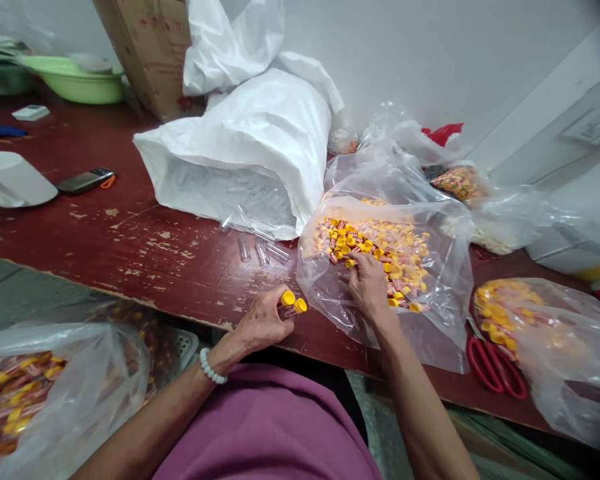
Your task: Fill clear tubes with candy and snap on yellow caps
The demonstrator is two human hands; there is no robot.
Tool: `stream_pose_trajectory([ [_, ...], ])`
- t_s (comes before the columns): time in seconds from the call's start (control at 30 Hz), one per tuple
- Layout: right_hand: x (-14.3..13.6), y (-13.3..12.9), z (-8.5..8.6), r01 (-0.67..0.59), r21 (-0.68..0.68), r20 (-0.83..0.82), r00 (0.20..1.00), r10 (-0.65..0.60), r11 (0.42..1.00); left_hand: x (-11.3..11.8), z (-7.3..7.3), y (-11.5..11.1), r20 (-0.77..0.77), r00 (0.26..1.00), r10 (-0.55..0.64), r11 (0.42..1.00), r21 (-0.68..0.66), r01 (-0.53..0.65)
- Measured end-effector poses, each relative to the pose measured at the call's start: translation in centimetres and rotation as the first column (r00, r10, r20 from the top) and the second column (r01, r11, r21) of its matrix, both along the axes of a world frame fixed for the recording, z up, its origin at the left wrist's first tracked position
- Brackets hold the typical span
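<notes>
Two clear tubes with yellow caps point(293, 301) are wrapped in the fingers of my left hand point(263, 319), just off the table's front edge. My right hand point(371, 285) reaches into an open clear plastic bag point(325, 307) of small yellow caps with red-printed wrappers point(405, 270). Its fingertips are closed at a yellow cap point(350, 263) on the pile's near left side. Several loose clear tubes point(261, 252) lie on the table in front of a white sack point(280, 113). More clear tubes fill the sack's mouth.
Red-handled scissors point(495, 367) lie at the right beside another bag of yellow-capped pieces point(505, 313). At lower left, a large bag point(105, 353) holds filled tubes. A white mug point(17, 180), a dark handheld device point(85, 181) and a green basin point(80, 83) stand left; a cardboard box point(150, 53) is behind.
</notes>
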State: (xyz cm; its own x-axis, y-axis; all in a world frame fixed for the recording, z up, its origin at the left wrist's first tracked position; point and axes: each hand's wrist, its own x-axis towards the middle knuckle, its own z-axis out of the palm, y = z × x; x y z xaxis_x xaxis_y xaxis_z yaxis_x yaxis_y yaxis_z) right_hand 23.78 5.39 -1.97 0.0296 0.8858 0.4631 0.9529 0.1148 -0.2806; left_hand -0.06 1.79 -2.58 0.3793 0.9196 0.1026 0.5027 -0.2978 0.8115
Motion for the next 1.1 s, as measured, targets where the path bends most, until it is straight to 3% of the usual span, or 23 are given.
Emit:
stream_pose_trajectory([
  [0.07, 1.5, 1.6, -1.3, 0.045, -0.082, 0.234, 0.972, -0.024, 0.996, 0.0, -0.1, -0.1, -0.014, 1.000, 0.002, 1.000, 0.015, -0.002],
  [0.13, 2.2, 2.2, -1.9, 0.049, -0.115, 0.323, 0.946, -0.010, 0.992, 0.1, -0.2, -0.2, -0.023, 1.000, -0.002, 1.000, 0.023, 0.002],
  [0.43, 2.2, 2.5, -2.2, 0.038, -0.086, 0.284, 0.959, -0.012, 0.996, 0.8, 0.3, -0.3, 0.027, 0.999, 0.020, 0.999, -0.034, -0.019],
  [0.53, 1.6, 1.9, -1.7, 0.004, -0.006, 0.119, 0.993, -0.003, 1.000, 0.9, 0.2, -0.1, 0.077, 0.996, 0.051, 0.996, -0.078, -0.045],
  [0.6, 0.2, 0.6, -0.7, -0.016, 0.069, -0.172, 0.985, 0.027, 0.997, 1.0, 0.1, 0.0, 0.119, 0.991, 0.068, 0.992, -0.114, -0.055],
  [0.67, -1.9, -1.5, 0.6, -0.072, 0.089, -0.482, 0.870, 0.106, 0.993, 1.0, 0.0, 0.0, 0.147, 0.986, 0.081, 0.988, -0.144, -0.060],
  [0.73, -4.4, -3.9, 1.8, -0.193, 0.064, -0.647, 0.739, 0.188, 0.979, 1.0, -0.1, 0.0, 0.157, 0.984, 0.086, 0.986, -0.153, -0.061],
  [0.8, -6.6, -5.9, 2.4, -0.283, 0.048, -0.682, 0.691, 0.238, 0.958, 1.1, -0.2, -0.1, 0.173, 0.982, 0.072, 0.988, -0.147, -0.047],
  [0.9, -8.3, -7.7, 2.4, -0.342, 0.051, -0.631, 0.717, 0.296, 0.938, 1.0, -0.3, -0.3, 0.219, 0.974, 0.057, 0.987, -0.159, -0.022],
  [1.1, -7.4, -7.7, 2.6, -0.340, 0.131, -0.558, 0.751, 0.353, 0.931, 1.1, -0.4, -0.4, 0.268, 0.961, 0.073, 0.986, -0.162, -0.030],
])
